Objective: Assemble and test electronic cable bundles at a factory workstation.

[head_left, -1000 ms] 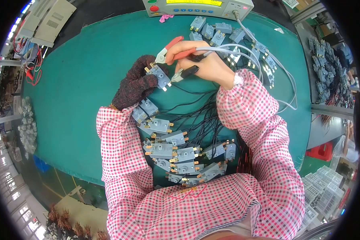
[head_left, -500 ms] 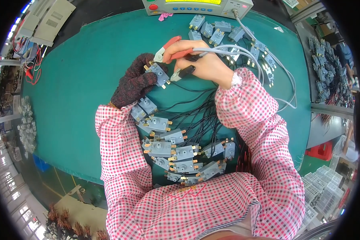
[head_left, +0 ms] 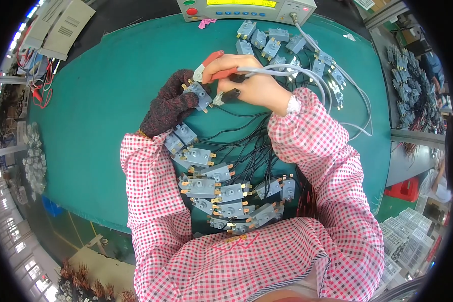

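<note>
My left hand (head_left: 172, 100), in a dark knitted glove, grips a small grey switch-like box (head_left: 200, 94) with brass terminals. Bare, my right hand (head_left: 254, 83) is closed around two test clips on grey cables. The red-handled clip (head_left: 211, 64) has its metal jaws close to the upper terminals of the box. A black-handled clip (head_left: 227, 96) points at the lower right terminal; whether either clip touches the metal is too small to tell. Below my left hand lie several similar grey boxes (head_left: 201, 188) with black wires (head_left: 259, 136) running right.
A tester (head_left: 246, 9) with a lit yellow screen and a red button stands at the far edge of the green mat (head_left: 85, 121). More grey boxes (head_left: 272, 48) lie in front of it. Grey cables (head_left: 365, 95) loop at the right. A beige instrument (head_left: 65, 30) sits far left.
My right hand has moved slightly down and left, bringing both clips nearer to the box's terminals. My left hand and the box have hardly moved.
</note>
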Motion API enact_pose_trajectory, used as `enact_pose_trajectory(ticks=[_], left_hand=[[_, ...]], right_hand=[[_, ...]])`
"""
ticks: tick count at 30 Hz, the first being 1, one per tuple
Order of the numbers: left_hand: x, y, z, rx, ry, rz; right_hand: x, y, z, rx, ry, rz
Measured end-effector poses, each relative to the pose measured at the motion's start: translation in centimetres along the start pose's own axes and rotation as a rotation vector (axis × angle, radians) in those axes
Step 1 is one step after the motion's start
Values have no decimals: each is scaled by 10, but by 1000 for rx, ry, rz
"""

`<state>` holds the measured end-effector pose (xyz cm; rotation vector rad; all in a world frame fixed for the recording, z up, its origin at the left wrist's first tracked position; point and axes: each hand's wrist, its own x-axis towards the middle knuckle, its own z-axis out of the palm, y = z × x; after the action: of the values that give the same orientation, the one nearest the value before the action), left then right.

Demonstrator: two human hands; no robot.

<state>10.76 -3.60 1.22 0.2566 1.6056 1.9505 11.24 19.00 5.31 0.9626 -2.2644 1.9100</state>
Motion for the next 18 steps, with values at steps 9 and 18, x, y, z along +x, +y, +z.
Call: enact_pose_trajectory(ticks=[9,18], left_hand=[[-1,6,8,-125,-48,44],[-2,9,12,-156,-11,29]], right_hand=[[-1,-8,2,163,-36,178],[2,-10,4,80,-31,79]])
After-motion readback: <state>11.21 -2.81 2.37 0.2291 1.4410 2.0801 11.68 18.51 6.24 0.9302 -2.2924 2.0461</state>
